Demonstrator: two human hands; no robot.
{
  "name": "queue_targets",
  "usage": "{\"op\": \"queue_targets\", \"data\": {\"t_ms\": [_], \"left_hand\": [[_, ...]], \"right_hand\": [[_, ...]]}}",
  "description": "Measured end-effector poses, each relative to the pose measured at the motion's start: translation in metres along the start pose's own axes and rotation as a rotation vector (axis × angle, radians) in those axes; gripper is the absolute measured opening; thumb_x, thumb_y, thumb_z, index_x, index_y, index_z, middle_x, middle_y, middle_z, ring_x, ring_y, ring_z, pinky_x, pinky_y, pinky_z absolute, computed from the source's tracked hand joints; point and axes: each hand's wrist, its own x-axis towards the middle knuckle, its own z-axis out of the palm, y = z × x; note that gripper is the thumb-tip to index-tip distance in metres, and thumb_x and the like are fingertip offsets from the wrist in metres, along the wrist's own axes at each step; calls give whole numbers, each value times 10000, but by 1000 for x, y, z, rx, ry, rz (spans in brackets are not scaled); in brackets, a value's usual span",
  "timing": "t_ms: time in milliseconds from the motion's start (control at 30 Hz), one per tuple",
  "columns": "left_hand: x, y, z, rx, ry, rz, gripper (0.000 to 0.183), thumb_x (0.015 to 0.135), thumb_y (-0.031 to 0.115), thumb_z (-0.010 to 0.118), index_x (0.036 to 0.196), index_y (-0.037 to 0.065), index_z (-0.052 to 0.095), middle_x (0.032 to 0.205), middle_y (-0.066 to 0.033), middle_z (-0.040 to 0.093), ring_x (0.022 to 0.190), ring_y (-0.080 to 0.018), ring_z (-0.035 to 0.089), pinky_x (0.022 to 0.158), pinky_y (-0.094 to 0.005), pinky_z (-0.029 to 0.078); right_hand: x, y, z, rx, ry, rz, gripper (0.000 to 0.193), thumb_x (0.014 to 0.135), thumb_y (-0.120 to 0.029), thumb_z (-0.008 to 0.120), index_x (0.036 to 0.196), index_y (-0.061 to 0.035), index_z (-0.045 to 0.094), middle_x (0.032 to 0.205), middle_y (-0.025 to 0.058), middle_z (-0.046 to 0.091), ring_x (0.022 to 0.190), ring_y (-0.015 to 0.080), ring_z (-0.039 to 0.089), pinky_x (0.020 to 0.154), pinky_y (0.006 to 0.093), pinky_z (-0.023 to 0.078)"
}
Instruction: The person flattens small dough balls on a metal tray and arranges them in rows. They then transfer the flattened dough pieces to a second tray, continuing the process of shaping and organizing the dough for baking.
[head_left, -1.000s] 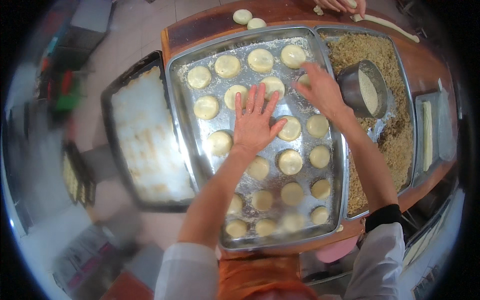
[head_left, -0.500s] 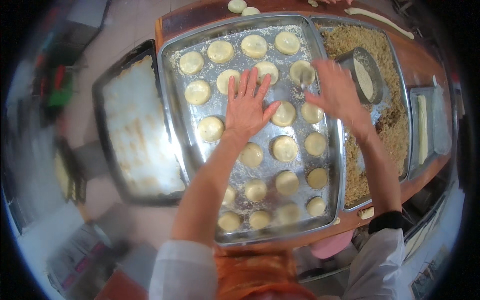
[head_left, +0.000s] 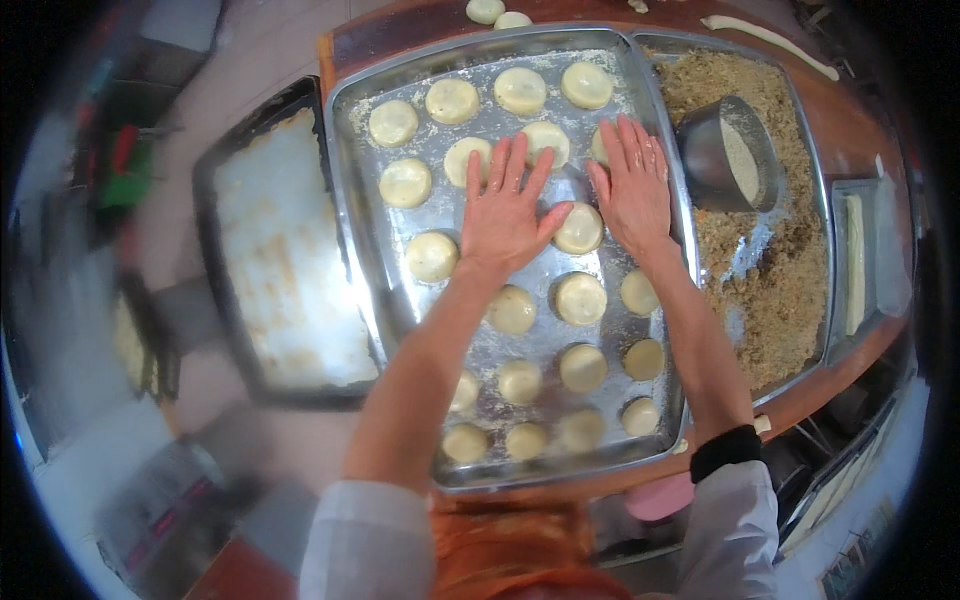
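Observation:
Round, pale, flattened dough cakes (head_left: 520,91) lie in rough rows on a large metal tray (head_left: 575,250) strewn with small seeds. My left hand (head_left: 503,215) is spread flat over the tray's middle, its fingertips against two dough cakes in the second row. Just beside its thumb sits another dough cake (head_left: 579,229). My right hand (head_left: 634,195) lies flat near the tray's right edge, fingers stretched and close together. Its fingers cover most of a dough cake (head_left: 599,148), whose left edge still shows. Neither hand holds anything.
Right of the tray, a second tray holds brown crumbly filling (head_left: 790,300) and a tilted metal bowl (head_left: 715,155) with seeds. A dark-rimmed baking sheet (head_left: 290,250) lies at the left. Dough strips (head_left: 770,45) rest on the wooden table (head_left: 845,130).
My right hand has come down and left from beside the bowl, onto the dough cake near the right edge. My left hand stays spread in nearly the same place on the tray.

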Motion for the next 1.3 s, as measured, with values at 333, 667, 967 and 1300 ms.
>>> {"op": "queue_targets", "data": {"t_ms": [333,667,967,1300], "left_hand": [[-34,-11,-34,-258,-72,-176,591,831,342,608,1280,1,429,1324,-189,412,1212,-348,390,1007,-498,273],[-51,-9,-67,-254,38,-191,589,665,205,751,1156,-20,515,1123,-205,515,1048,-347,492,869,-407,439],[-123,34,-49,-169,-119,-163,680,689,279,764,1230,-23,486,1296,-200,417,1208,-372,384,967,-488,314],[-59,48,-1,-64,3,-57,615,882,420,501,1382,88,363,1460,-157,277,1360,-305,237,1116,-508,119]], "right_hand": [[2,-3,19,-152,-155,-15,561,939,-430,405,1400,-118,337,1449,91,327,1345,255,279,1114,438,185],[6,-4,22,-41,-39,-24,548,938,-406,424,1351,-50,374,1384,102,415,1304,268,342,1079,427,248],[4,-2,25,14,-7,-2,536,935,-406,434,1337,-54,392,1377,97,426,1304,265,342,1070,412,260],[8,5,23,41,64,-75,518,935,-375,451,1339,-58,388,1377,134,415,1306,275,333,1062,423,273]]}}
